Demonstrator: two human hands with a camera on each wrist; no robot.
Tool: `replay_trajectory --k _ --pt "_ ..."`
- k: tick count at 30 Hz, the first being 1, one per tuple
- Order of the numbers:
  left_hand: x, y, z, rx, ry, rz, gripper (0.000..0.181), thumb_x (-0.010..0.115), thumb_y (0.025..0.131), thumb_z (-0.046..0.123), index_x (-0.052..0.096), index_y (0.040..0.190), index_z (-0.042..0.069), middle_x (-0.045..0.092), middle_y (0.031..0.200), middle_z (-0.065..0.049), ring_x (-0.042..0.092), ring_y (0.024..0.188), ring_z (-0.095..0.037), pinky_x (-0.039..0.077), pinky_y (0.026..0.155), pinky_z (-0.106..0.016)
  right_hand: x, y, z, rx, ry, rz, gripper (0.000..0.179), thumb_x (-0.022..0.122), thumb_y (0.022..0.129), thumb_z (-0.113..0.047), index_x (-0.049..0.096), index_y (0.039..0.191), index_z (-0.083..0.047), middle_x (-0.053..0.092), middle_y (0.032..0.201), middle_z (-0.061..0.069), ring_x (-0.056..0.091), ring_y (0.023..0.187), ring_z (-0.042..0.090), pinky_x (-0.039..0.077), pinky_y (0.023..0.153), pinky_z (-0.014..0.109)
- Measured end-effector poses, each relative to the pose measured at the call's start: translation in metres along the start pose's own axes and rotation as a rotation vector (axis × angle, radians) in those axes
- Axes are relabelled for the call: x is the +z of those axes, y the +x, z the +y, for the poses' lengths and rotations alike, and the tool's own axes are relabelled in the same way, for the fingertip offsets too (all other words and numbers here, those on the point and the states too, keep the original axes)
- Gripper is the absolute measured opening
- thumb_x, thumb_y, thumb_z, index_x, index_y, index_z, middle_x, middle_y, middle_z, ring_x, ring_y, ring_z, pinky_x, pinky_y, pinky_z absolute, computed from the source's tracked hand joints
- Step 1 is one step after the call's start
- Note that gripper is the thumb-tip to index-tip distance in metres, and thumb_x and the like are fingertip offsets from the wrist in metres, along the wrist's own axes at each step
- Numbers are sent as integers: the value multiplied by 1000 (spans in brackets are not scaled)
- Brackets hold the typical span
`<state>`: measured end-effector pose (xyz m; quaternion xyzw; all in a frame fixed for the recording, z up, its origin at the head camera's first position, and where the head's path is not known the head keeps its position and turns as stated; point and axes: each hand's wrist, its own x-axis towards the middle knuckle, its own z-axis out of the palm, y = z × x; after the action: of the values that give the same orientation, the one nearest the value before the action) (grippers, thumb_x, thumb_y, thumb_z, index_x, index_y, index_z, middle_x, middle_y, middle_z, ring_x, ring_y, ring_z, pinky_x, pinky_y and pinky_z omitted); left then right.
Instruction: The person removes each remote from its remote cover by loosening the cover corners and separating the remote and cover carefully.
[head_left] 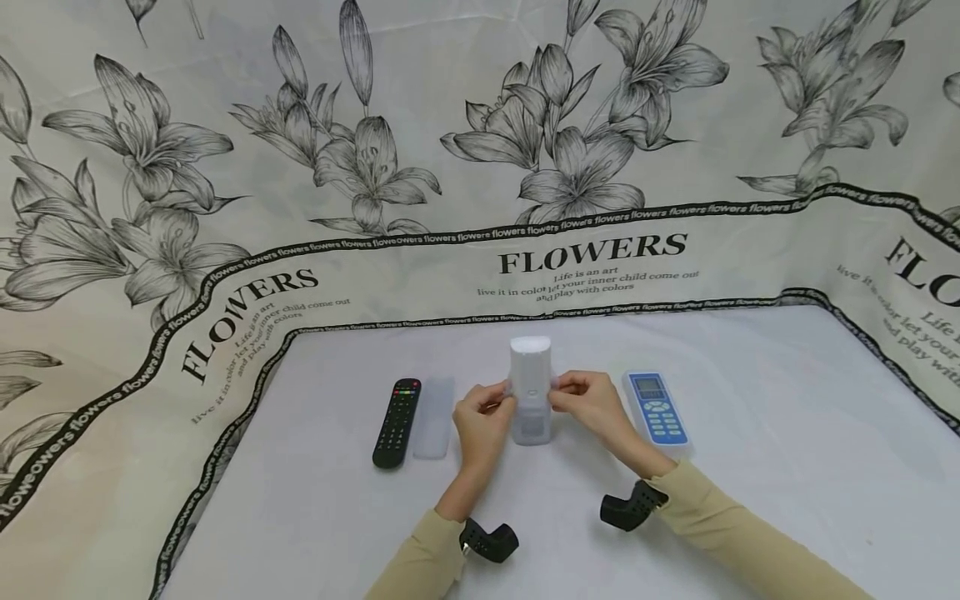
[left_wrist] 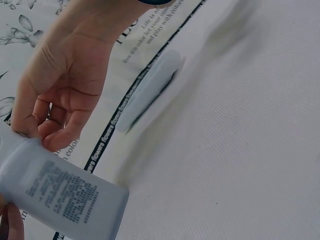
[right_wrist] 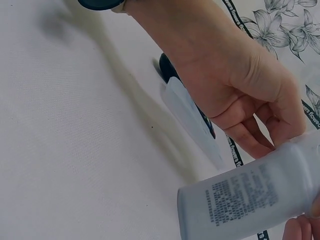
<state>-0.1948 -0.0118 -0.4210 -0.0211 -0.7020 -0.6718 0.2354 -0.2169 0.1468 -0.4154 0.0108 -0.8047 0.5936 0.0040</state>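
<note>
A white remote control (head_left: 531, 362) stands upright between both hands, its lower part inside a translucent sleeve (head_left: 532, 425). With thumb and fingers my left hand (head_left: 482, 421) pinches the sleeve's left edge. The right hand (head_left: 596, 406) pinches its opposite edge in the same way. Small printed text shows through the sleeve (left_wrist: 105, 220) in the left wrist view, where the right hand (left_wrist: 70, 90) is the larger one. Across in the right wrist view, the left hand (right_wrist: 245, 95) bends over the sleeve (right_wrist: 192, 210).
Left of the hands lie a black remote (head_left: 396, 423) and another translucent sleeve (head_left: 433, 418), side by side. A blue-and-white remote (head_left: 657, 408) lies to the right. White cloth (head_left: 300, 517) covers the table, and a flower-printed curtain (head_left: 420, 283) hangs behind it.
</note>
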Motion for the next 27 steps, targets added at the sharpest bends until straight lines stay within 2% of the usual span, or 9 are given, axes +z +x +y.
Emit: replay_trajectory --k 6,11,18,27 --pt "0 1 -3 -28 -8 -10 20 61 70 -16 72 86 -12 63 67 -14 64 66 -18 59 69 -35 0 1 2 -1 -8 -5 22 64 79 -1 65 96 13 68 77 3 61 67 3 57 68 24" --pt "0 1 -2 -25 -14 -12 21 61 69 -15 71 87 -13 64 68 -18 65 66 -18 59 68 -33 -1 1 3 4 -12 -11 21 65 80 -2 65 96 13 68 79 5 61 68 3 58 68 24" --pt "-1 -2 -3 -29 -8 0 19 62 69 -15 72 85 -12 63 66 -11 64 65 -17 59 67 -30 -1 0 6 7 -1 -21 22 65 81 -2 64 96 14 70 81 8 62 68 3 57 67 22" --pt "-2 -5 -8 -1 -30 -20 18 60 70 -16 71 85 -14 63 71 -26 56 64 -2 57 65 -24 0 -1 13 4 19 -24 21 65 81 -1 64 95 15 69 78 5 62 67 3 57 67 22"
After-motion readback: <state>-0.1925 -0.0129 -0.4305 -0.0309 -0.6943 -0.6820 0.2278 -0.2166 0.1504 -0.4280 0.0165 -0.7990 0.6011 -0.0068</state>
